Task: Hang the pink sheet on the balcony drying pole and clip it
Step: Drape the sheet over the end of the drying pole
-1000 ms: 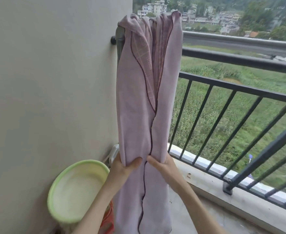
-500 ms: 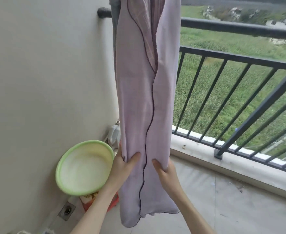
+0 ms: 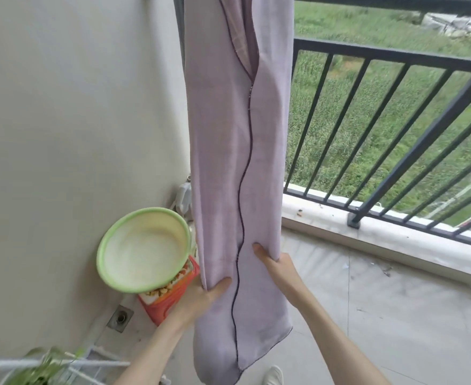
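The pink sheet (image 3: 228, 151) hangs bunched in a long narrow drape from above the frame's top edge, with a dark piped hem winding down its middle. Its lower end reaches close to the floor. My left hand (image 3: 201, 297) pinches the sheet's left fold low down. My right hand (image 3: 276, 263) grips the right fold a little higher. The drying pole (image 3: 395, 2) shows only as a dark bar along the top right; where the sheet hangs from is cut off.
A green-rimmed basin (image 3: 142, 250) sits tilted on an orange container (image 3: 170, 295) by the wall (image 3: 76, 120) at left. The black balcony railing (image 3: 395, 87) runs along the right. A floor drain (image 3: 120, 318), a plant (image 3: 42, 365) and a white shoe (image 3: 273, 376) lie low in view.
Both hands have slid down the sheet towards its lower end, the left one lower than the right. The view has tilted down, so the pole's top and sheet's upper bunch left the frame.
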The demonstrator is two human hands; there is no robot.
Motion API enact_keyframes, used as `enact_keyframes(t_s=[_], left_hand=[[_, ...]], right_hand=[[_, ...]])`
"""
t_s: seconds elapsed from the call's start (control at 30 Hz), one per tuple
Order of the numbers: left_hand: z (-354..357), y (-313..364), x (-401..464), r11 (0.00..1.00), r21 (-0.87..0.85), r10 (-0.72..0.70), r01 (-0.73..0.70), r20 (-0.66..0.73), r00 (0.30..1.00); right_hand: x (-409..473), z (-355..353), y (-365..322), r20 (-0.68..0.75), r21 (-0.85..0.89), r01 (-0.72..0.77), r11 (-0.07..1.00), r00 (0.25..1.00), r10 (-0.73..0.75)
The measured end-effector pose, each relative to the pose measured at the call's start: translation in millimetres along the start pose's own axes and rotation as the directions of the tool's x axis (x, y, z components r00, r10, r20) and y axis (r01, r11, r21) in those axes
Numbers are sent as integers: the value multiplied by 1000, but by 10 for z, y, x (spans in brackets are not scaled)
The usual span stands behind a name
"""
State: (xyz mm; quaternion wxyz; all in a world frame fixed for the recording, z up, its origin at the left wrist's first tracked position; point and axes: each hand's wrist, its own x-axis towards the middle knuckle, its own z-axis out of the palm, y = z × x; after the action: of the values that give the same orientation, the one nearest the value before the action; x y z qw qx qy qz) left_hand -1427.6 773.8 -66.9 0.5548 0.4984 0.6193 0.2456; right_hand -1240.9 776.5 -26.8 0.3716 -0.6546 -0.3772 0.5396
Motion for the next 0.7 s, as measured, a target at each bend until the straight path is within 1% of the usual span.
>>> enact_keyframes(t_s=[0.1, 0.2, 0.33, 0.4, 0.47, 0.5, 0.57, 0.63, 0.7], left_hand=[[128, -164, -24, 996, -46, -78, 76, -43, 996], [299, -209, -114, 984, -87, -158, 155, -36, 987], [483, -287, -208, 953, -192, -239, 233, -11, 971], [542, -308, -214, 940, -192, -291, 281, -24, 956], [616, -357, -182, 944, -114, -319, 311, -64, 946], [652, -420, -150, 944, -58, -330, 326, -87, 940], [718, -532, -135, 933, 78, -342, 351, -115, 933], [767, -587, -159, 926, 200, -305, 319, -100, 947], [776, -575, -181, 938, 224, -251, 265, -92, 964]], right_hand=[[-26, -42, 153, 53, 16, -50, 999, 997, 49], [-9, -101, 298, 82, 31, -104, 994, 992, 101], [17, -241, 635, 68, -88, -131, 987, 988, 137], [4, -321, 771, 62, -123, -168, 978, 982, 177], [-13, -408, 907, 58, -207, -184, 961, 978, 200], [-10, -461, 993, 72, -276, -181, 944, 975, 208], [-22, -582, 1133, 151, -417, -153, 896, 960, 234], [-15, -713, 1165, 213, -481, -126, 868, 943, 255], [14, -828, 1009, 210, -498, -76, 864, 956, 205]])
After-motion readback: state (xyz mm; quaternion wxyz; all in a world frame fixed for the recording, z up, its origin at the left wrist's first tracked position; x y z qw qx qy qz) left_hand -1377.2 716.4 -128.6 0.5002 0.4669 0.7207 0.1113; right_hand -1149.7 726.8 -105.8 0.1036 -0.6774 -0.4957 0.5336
